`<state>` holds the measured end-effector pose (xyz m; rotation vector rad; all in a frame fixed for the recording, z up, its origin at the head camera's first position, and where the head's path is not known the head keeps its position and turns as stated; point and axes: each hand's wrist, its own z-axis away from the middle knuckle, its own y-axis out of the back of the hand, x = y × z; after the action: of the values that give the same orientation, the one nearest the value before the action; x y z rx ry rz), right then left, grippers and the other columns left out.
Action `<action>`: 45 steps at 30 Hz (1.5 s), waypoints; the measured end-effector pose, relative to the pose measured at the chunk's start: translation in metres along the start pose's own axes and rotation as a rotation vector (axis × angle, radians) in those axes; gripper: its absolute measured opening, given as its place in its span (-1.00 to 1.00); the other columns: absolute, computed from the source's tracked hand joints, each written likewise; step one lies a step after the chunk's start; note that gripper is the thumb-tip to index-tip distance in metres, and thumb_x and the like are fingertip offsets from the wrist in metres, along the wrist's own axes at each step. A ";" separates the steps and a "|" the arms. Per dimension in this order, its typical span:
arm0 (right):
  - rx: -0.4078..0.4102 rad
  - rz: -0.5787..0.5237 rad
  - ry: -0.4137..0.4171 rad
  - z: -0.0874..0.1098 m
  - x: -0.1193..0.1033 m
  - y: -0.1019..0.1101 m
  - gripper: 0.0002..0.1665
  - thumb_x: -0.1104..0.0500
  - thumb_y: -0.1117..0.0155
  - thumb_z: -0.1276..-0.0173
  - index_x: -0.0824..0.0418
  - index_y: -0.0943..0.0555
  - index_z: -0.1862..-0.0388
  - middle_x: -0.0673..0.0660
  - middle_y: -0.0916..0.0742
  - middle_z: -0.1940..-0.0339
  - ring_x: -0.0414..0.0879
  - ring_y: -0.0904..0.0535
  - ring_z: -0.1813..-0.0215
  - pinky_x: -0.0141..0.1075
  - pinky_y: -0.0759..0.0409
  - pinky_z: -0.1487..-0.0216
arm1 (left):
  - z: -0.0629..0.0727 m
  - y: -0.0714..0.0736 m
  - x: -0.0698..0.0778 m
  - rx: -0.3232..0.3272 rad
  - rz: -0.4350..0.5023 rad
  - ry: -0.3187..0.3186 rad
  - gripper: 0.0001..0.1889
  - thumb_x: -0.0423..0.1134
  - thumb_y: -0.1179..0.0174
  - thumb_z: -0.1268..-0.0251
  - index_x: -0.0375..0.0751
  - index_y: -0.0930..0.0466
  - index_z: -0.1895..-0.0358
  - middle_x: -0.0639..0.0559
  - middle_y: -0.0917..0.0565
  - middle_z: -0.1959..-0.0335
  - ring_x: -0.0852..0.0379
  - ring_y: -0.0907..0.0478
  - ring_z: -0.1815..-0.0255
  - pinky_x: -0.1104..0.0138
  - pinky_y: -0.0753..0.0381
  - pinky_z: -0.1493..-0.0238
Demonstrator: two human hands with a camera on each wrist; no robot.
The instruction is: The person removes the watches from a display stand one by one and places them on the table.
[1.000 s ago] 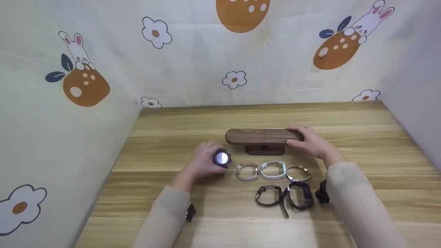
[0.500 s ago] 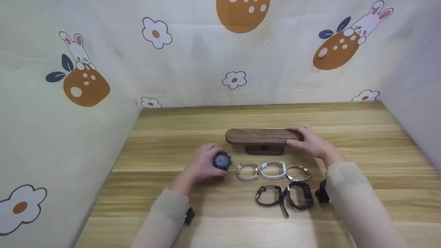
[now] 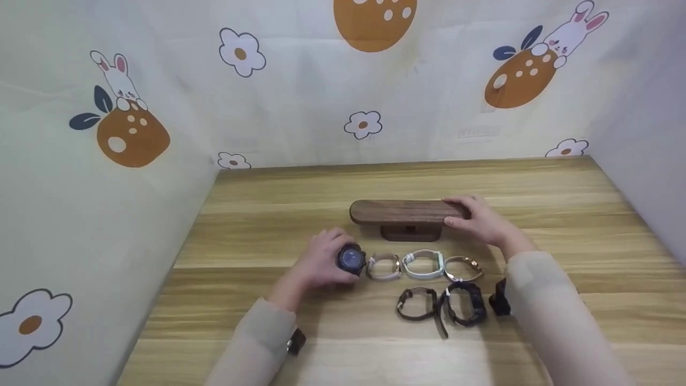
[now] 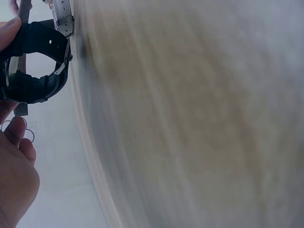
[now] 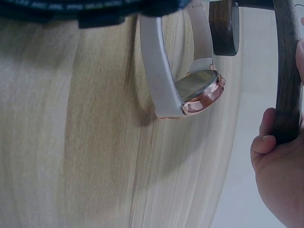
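Observation:
My left hand (image 3: 323, 260) holds a black wristwatch (image 3: 351, 259) with a round face. In the left wrist view that watch (image 4: 38, 40) has its strap buckled into a loop. It sits just left of a pale-strapped watch (image 3: 385, 277), and whether they touch is unclear. Farther back, my right hand (image 3: 482, 222) grips the right end of the dark wooden bar of a watch stand (image 3: 396, 212). The right wrist view shows thumb and fingers around this bar (image 5: 286, 71), and a white-strapped rose-gold watch (image 5: 204, 97) standing on the table.
Right of the pale watch stand a mint-and-white watch (image 3: 441, 262) and a gold-toned watch (image 3: 474, 263). Nearer are a dark brown watch (image 3: 434, 303) and a bulky black watch (image 3: 476, 303). Patterned cloth walls (image 3: 300, 107) border the wooden table (image 3: 257, 214).
My left hand has brought the black wristwatch slightly right and nearer to me, closer to the pale-strapped watch. The bright glare has left its face. My right hand stays on the bar.

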<state>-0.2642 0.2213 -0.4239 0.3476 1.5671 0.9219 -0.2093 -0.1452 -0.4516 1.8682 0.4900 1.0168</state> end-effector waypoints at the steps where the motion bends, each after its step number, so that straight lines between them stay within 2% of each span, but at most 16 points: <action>1: 0.002 -0.001 -0.001 0.000 0.000 0.000 -0.24 -0.10 -0.22 -0.27 0.16 -0.28 -0.37 0.43 -0.31 -0.24 0.33 -0.28 -0.20 0.25 -0.16 -0.24 | 0.000 0.000 0.000 -0.001 0.004 0.000 -0.34 0.06 -0.47 0.36 -0.07 -0.55 0.03 0.05 -0.51 0.06 0.04 -0.38 0.06 0.15 -0.35 -0.03; 10: 0.009 0.009 0.002 0.000 0.001 -0.001 -0.24 -0.13 -0.21 -0.28 0.17 -0.29 -0.37 0.41 -0.31 -0.22 0.31 -0.24 -0.23 0.25 -0.13 -0.26 | 0.004 0.000 0.002 -0.028 0.045 0.021 -0.32 0.03 -0.48 0.37 -0.07 -0.54 0.00 0.00 -0.45 0.04 0.00 -0.36 0.02 0.12 -0.32 -0.08; 16: 0.009 0.006 0.001 0.000 0.001 0.000 -0.23 -0.12 -0.22 -0.27 0.17 -0.28 -0.37 0.42 -0.30 -0.24 0.33 -0.25 -0.21 0.26 -0.14 -0.25 | 0.007 0.000 0.008 -0.062 0.104 0.038 -0.35 -0.01 -0.49 0.37 -0.02 -0.54 0.02 0.05 -0.38 0.09 0.03 -0.32 0.04 0.14 -0.33 -0.03; 21: 0.009 0.009 0.001 0.000 0.001 0.000 -0.23 -0.12 -0.22 -0.28 0.19 -0.28 -0.37 0.43 -0.29 -0.24 0.33 -0.25 -0.21 0.27 -0.14 -0.25 | 0.009 0.000 0.010 -0.091 0.112 0.057 -0.36 0.00 -0.49 0.36 0.00 -0.54 0.01 0.08 -0.39 0.06 0.04 -0.32 0.02 0.13 -0.33 -0.05; 28: 0.005 0.015 0.009 -0.001 0.000 -0.001 -0.24 -0.12 -0.21 -0.28 0.18 -0.29 -0.37 0.44 -0.29 -0.25 0.33 -0.24 -0.23 0.26 -0.14 -0.25 | 0.014 0.000 0.014 -0.113 0.169 0.080 -0.36 -0.04 -0.51 0.36 -0.05 -0.55 0.02 0.05 -0.41 0.01 0.01 -0.30 -0.02 0.12 -0.33 -0.06; 37: 0.023 0.017 0.029 -0.001 0.000 -0.001 -0.25 -0.08 -0.22 -0.28 0.23 -0.30 -0.36 0.45 -0.32 -0.21 0.33 -0.26 -0.21 0.25 -0.15 -0.25 | 0.016 -0.005 0.022 -0.144 0.128 0.038 -0.36 0.02 -0.51 0.38 -0.02 -0.53 0.04 0.11 -0.38 0.07 0.08 -0.28 0.02 0.19 -0.32 -0.04; 45: 0.012 0.002 0.017 -0.001 0.001 -0.001 -0.24 -0.08 -0.22 -0.28 0.22 -0.28 -0.37 0.44 -0.30 -0.24 0.34 -0.24 -0.23 0.25 -0.12 -0.27 | 0.015 -0.007 0.027 -0.173 0.146 0.068 -0.37 0.01 -0.51 0.36 0.03 -0.54 0.03 0.17 -0.36 0.09 0.09 -0.25 0.01 0.19 -0.31 -0.05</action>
<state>-0.2645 0.2207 -0.4253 0.3507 1.5882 0.9191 -0.1810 -0.1310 -0.4493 1.7389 0.2981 1.1846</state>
